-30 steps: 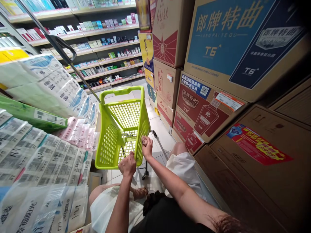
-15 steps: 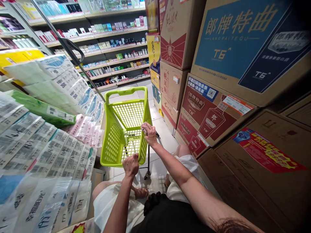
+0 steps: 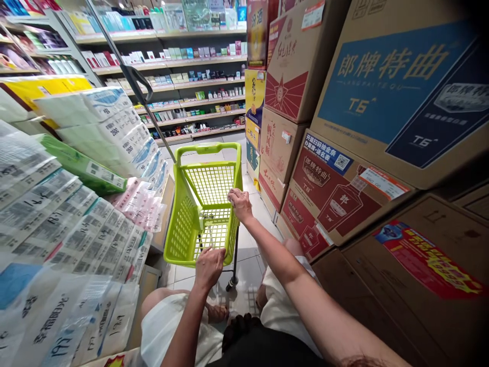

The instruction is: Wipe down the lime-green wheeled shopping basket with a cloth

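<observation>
Gripping a lime-green shopping cart (image 3: 179, 224) in a store aisle, between plastic-wrapped tissue packs (image 3: 110, 244) and stacked T6 liquor cartons (image 3: 382, 86). Holding the near rim with the left hand (image 3: 209, 267) and the right-side rim with the right hand (image 3: 241, 205), both with fingers curled closed. Standing on pale floor tiles (image 3: 249, 265), btw.

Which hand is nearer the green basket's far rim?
Right. The right hand is at the side rim, nearer the far rim; the left hand is at the near rim.
</observation>
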{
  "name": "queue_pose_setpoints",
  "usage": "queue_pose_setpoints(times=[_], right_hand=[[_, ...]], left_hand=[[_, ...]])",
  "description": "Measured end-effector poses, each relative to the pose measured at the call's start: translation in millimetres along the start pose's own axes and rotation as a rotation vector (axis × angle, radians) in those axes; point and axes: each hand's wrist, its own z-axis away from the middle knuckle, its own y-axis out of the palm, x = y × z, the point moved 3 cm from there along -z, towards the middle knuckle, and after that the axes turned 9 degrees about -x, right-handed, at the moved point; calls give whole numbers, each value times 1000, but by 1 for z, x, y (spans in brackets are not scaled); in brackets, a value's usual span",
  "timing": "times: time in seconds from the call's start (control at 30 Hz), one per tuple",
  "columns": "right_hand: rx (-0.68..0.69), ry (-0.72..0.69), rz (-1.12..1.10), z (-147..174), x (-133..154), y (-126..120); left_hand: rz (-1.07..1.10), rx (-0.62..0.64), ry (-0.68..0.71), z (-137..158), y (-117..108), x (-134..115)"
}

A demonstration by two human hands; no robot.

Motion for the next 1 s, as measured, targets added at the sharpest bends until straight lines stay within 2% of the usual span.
queue_pose_setpoints(times=[0.07, 0.17, 0.27, 0.33, 0.4, 0.5, 0.57, 0.6, 0.67, 0.77, 0.83, 0.9, 0.97, 1.0], right_hand=[[-8, -6, -19, 13, 5, -1], [-24, -28, -80, 86, 27, -7], [18, -118, -123, 165, 53, -16], [79, -168, -162, 185, 59, -19], [103, -128, -179, 168, 53, -19], [30, 64, -132, 104, 27, -16], [-9, 87, -105, 74, 16, -14], [-28, 79, -98, 69, 13, -13], [-85, 59, -100, 85, 14, -11], [-212, 86, -146, 141, 10, -8], [-260, 153, -197, 170, -1, -2], [-251, 295, -232, 177, -17, 5], [-218, 432, -269, 160, -28, 10], [-212, 456, -298, 146, -29, 11]], left_hand=[[-46, -93, -83, 0, -5, 10], [-107, -220, -224, 1, -5, 26], [-98, -270, -244, 0, 2, 33], [-100, -270, -245, -1, 5, 33], [-103, -258, -250, -1, 6, 31], [-104, -243, -231, -2, 7, 24], [-109, -231, -204, -3, 10, 18], [-113, -229, -197, -3, 12, 14], [-121, -237, -196, -3, 15, 9], [-119, -285, -182, -3, 19, 7], [-108, -339, -145, -2, 20, 9], [-101, -398, -98, -1, 20, 12], [-102, -447, -50, -1, 20, 15], [-104, -465, -29, 0, 20, 15]])
